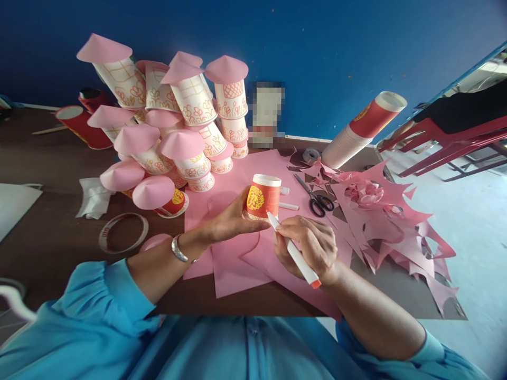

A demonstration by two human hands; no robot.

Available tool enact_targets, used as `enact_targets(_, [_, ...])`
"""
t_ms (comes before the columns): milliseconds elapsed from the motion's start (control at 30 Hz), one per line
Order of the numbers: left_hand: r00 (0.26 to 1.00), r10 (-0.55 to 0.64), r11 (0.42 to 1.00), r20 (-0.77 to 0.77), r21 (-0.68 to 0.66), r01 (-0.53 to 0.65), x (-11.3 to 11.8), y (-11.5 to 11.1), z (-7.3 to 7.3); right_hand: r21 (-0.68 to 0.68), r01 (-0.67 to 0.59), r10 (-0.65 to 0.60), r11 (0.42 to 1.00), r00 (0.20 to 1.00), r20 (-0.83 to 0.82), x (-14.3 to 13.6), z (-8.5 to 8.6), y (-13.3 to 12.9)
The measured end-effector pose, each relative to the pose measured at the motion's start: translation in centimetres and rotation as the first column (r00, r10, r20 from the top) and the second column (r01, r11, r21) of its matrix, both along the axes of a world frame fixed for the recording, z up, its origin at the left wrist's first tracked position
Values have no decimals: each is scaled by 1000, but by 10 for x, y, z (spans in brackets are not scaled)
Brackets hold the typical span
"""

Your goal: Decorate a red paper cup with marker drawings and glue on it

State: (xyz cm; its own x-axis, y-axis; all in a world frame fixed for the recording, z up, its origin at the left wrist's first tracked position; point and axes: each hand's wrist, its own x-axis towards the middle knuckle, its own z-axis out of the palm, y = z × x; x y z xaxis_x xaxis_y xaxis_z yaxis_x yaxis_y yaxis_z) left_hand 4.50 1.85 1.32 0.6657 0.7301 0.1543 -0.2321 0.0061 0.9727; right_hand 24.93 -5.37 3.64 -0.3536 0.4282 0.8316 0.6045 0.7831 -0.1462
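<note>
Along the near edge of the brown surface [178,303], pink sheets [237,272] lie overlapping, one running to the edge itself. Above them, the right hand [306,243] has its fingers closed round a white marker [300,259] with an orange-red end; its tip points at the lower side of a red cup [272,198], either touching it or almost so. The left hand [236,217] holds that cup over the middle of the surface, fingers and thumb curled about its lower part, the narrower end up and a yellow emblem showing.

Toward the left edge lies a tape ring [103,240]. Right of the cup, scissors [309,194] rest with blades angled toward the far edge, and pink scraps [382,235] heap up toward the right edge. Farther back on the left, many cups capped with pink cones [184,145] stand crowded, several stacked. Near the far right corner leans a tall stack of cups [348,145], a red one at its top. Beyond the far edge rises a blue wall [312,68].
</note>
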Motion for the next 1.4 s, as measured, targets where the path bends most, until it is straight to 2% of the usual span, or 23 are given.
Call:
enact_targets(533, [998, -57, 998, 40, -37, 58, 2, 1, 0, -3, -1, 1, 1000, 1000, 25, 2, -2, 2])
enact_targets(933, [1000, 4, 1000, -10, 1, -4, 0, 1, -2, -27, 8, -7, 1000, 1000, 15, 2, -1, 0])
enact_targets(1400, [999, -31, 999, 38, -30, 32, 2, 1, 0, -9, 1, -1, 1000, 1000, 24, 0, -1, 1])
